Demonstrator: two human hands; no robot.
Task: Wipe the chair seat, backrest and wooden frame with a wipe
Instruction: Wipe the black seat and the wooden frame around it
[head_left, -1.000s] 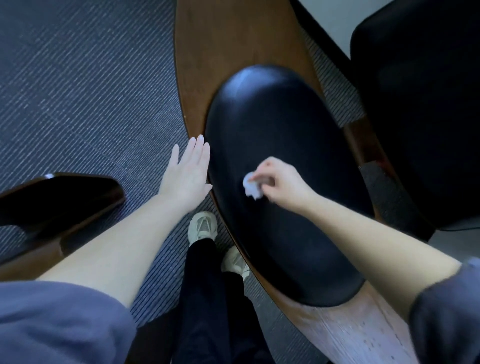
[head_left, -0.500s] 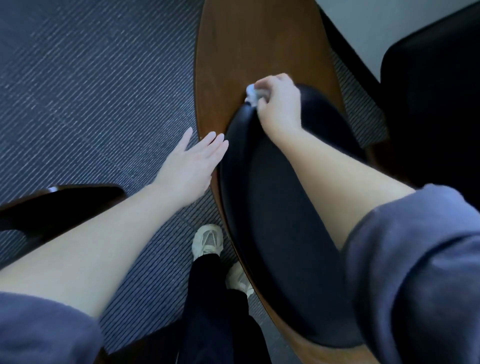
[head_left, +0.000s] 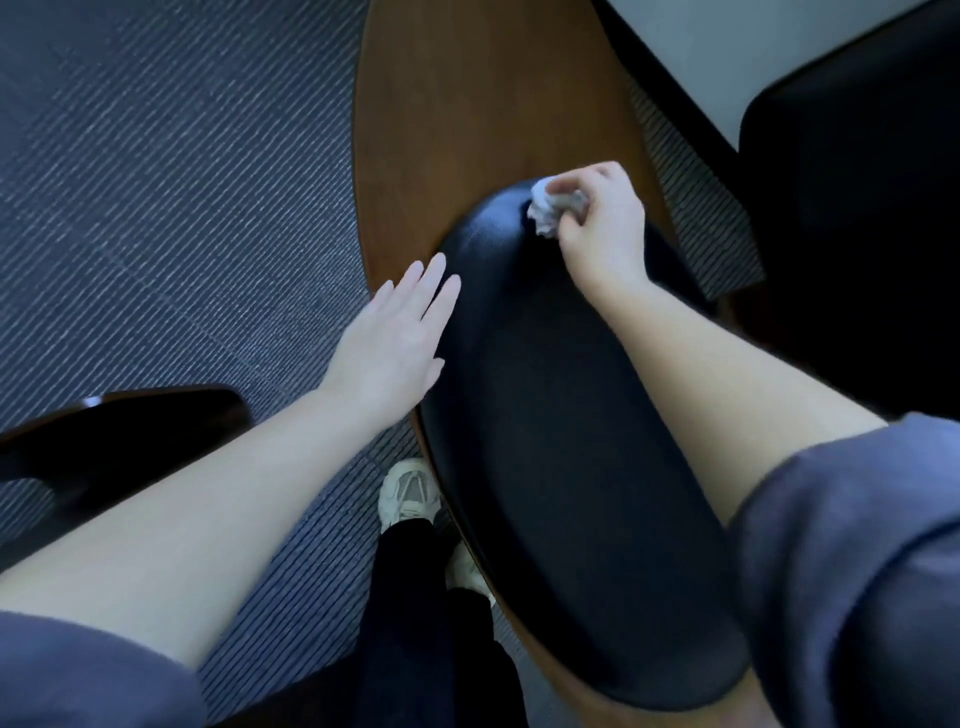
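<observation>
Pinching the crumpled wipe (head_left: 543, 214) in my right hand (head_left: 597, 234), I am pressing it on the far end of the black pad (head_left: 545, 441), beside the wood frame (head_left: 467, 119). My left hand (head_left: 395, 343) is lying flat, fingers straight, at the pad's left edge.

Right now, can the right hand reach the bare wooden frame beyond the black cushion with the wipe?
Probably yes. The right hand pinches the crumpled wipe at the black cushion's far edge, right beside the bare wooden frame, and nothing lies on the wood ahead.
</observation>
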